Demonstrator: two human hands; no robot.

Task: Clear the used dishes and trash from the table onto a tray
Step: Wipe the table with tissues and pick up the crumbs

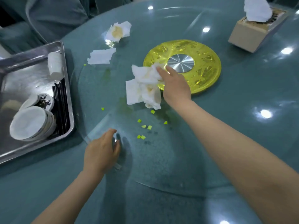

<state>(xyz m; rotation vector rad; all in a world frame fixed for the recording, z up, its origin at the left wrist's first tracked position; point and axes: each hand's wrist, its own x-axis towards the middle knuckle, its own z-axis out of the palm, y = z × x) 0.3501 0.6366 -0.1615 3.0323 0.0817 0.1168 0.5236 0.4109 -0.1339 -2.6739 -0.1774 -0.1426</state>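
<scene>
2 hands: right hand (175, 84) grips crumpled napkins (144, 87); left hand (102, 152), grip open, rests on glass turntable (161, 167).

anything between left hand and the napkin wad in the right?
Head view: green food bits on the glass turntable, between left hand and napkin wad.

One tray (64, 88), left of the glass turntable (161, 159). Three used napkins on the turntable: one stained (119, 31), one flat (101, 56), one bunched (144, 88). Nine green vegetable bits (149, 127) on the turntable. One tissue box (252, 36), beyond it. One stack of bowls (30, 123) in the tray. Two hands.
</scene>
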